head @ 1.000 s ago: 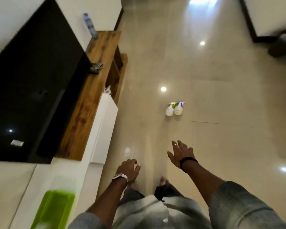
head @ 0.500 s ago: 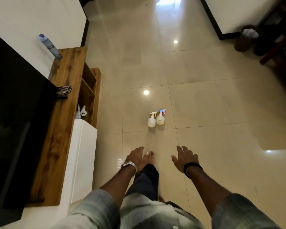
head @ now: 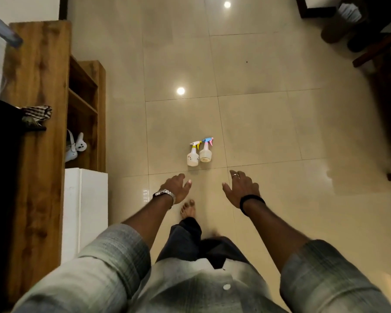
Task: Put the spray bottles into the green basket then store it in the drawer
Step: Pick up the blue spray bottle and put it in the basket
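Two spray bottles stand upright on the tiled floor (head: 257, 132), side by side and so close that they seem to touch. The left bottle (head: 192, 157) is white with a yellow trigger head, and the right bottle (head: 205, 154) is paler, with a blue head and a pink trigger. Both stand just behind a tile joint that runs across the floor.

The person's two arms reach forward and down toward them. The left hand (head: 176, 188) is open and empty, with the fingers loosely curved and the thumb held out to the side; a metal watch (head: 165, 194) sits on its wrist. The right hand (head: 240, 188) is also open and holds nothing, its fingers spread, with a ring (head: 234, 175) on one finger and a black band (head: 252, 199) on the wrist. Both hands are near the bottles but clearly apart from them, one on each side. A bare foot (head: 188, 210) stands on the floor between the hands, below the bottles.

Along the left side runs a wooden cabinet (head: 38, 154) with open shelves (head: 82, 105). On its top lies a checked cloth (head: 37, 112), and on a lower shelf lie some white objects (head: 76, 147), perhaps game controllers, though they are too small to tell surely. A white cabinet front (head: 86, 211) adjoins the shelves. The green basket is not in view.
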The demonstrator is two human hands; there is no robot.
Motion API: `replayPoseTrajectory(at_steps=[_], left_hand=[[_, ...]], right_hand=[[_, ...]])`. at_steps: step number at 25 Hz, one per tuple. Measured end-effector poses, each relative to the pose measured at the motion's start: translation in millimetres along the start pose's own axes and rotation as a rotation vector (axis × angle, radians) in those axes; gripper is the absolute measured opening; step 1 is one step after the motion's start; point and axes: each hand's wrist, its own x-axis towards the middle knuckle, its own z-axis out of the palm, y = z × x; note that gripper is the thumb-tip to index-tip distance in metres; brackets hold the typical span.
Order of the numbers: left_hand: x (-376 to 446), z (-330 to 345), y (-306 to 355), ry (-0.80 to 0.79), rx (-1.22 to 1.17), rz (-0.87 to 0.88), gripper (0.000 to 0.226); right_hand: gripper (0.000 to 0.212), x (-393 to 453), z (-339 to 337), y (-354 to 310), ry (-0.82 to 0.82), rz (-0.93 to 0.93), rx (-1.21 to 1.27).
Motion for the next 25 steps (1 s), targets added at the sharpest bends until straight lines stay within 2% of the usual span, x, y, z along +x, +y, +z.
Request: replayPoseTrajectory(at_steps=[6,12,16,21,25], left_hand=[[62.7,-15.4,10.7,-0.051,0.006,0.003,0.071],[158.5,-32.1,34.3,-0.041,-0.045,-0.017,0.072],[257.4,-1.0,34.6,-0.020,-0.218,-0.075,0.062],[397.3,54.6,18.3,-0.078,-0.020,-0.017,0.060],[501.9,98.2,-2.0,-0.067,-0.037,0.003,0.056]], right_hand=[[0.061,73.1,-20.6,-1.0,-0.048,0.002,-0.002],[0.060,190.4,-28.9,5.5,-0.089,-0.044,0.038],[0.058,294.4,22.9,18.6,-0.181,-0.017,0.093],[0.058,422.2,105.3,42.8,-0.223,0.058,0.159],[0.058,514.9,176.3,54.4,-0.229,0.062,0.154]])
